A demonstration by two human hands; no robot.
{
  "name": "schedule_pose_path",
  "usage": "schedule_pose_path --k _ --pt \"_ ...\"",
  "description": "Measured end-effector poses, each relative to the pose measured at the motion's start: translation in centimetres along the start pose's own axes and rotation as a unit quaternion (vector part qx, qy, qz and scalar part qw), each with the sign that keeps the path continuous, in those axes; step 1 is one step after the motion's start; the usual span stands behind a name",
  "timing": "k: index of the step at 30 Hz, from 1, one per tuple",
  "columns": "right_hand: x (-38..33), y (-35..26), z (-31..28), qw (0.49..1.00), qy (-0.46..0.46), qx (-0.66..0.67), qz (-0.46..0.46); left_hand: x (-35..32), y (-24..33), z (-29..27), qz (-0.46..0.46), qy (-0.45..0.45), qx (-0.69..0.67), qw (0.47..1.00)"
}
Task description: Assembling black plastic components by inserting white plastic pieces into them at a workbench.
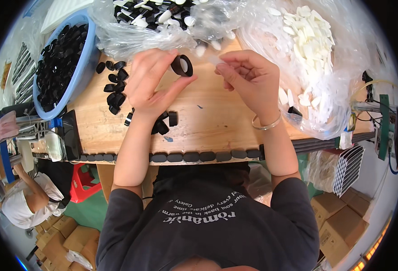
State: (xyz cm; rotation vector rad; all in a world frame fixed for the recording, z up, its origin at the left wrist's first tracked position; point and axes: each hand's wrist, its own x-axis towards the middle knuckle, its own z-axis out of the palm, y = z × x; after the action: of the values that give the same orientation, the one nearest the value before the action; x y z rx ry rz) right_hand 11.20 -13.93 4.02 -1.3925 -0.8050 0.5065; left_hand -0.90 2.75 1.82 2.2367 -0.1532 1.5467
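Between the thumb and fingers of my left hand (pixel 150 77) is a hollow black oval cap (pixel 176 66). Its opening faces right and something white shows inside. My right hand (pixel 255 77), a bangle on its wrist, pinches a thin, translucent whitish piece (pixel 214 59) by one end, a short gap away from the cap. Loose black caps (pixel 116 86) lie on the wooden table (pixel 217 110) left of my left hand. More black caps (pixel 163 124) are beside my left forearm, partly hidden by it.
A blue basin (pixel 90 45) full of black caps stands at the left. Clear plastic bags hold white oval pieces (pixel 309 38) at the right and mixed black and white pieces (pixel 163 16) at the back. Black pieces (pixel 190 157) line the front edge. Another person (pixel 27 203) sits at left.
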Motion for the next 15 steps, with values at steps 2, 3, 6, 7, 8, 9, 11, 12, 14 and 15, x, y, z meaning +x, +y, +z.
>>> schedule_pose_path --k 2,3,6,7,8,9,11,12,14,15 --pt "-0.3 -0.5 0.0 0.999 0.008 0.036 -0.022 0.0 0.2 0.2 0.024 -0.025 0.027 0.999" --pt "-0.5 -0.7 0.1 0.999 -0.013 0.009 -0.048 0.0 0.3 0.3 0.025 -0.028 0.024 0.999" --pt "-0.5 -0.2 0.1 0.995 -0.037 -0.026 -0.091 0.0 0.6 0.6 0.031 -0.047 0.031 0.998" --pt "-0.4 0.1 0.0 0.992 -0.044 -0.036 -0.110 0.0 0.7 0.8 0.032 -0.051 0.032 0.998" --pt "-0.3 0.2 0.0 0.992 -0.041 -0.036 -0.110 0.0 0.8 0.8 0.035 -0.054 0.033 0.997" --pt "-0.3 0.3 -0.1 0.990 -0.038 -0.056 -0.123 0.0 0.8 0.9 0.036 -0.056 0.030 0.997" --pt "-0.3 0.3 -0.2 0.987 -0.033 -0.075 -0.135 -0.2 1.0 1.0 0.037 -0.062 0.032 0.997" --pt "-0.3 0.3 -0.1 0.988 -0.033 -0.076 -0.134 -0.2 1.0 1.0 0.038 -0.063 0.031 0.997" --pt "-0.3 0.2 0.0 0.988 -0.030 -0.078 -0.131 -0.2 1.1 1.1 0.048 -0.068 0.031 0.996" --pt "-0.3 0.1 0.0 0.987 -0.028 -0.088 -0.128 -0.2 1.2 1.1 0.049 -0.070 0.029 0.996"
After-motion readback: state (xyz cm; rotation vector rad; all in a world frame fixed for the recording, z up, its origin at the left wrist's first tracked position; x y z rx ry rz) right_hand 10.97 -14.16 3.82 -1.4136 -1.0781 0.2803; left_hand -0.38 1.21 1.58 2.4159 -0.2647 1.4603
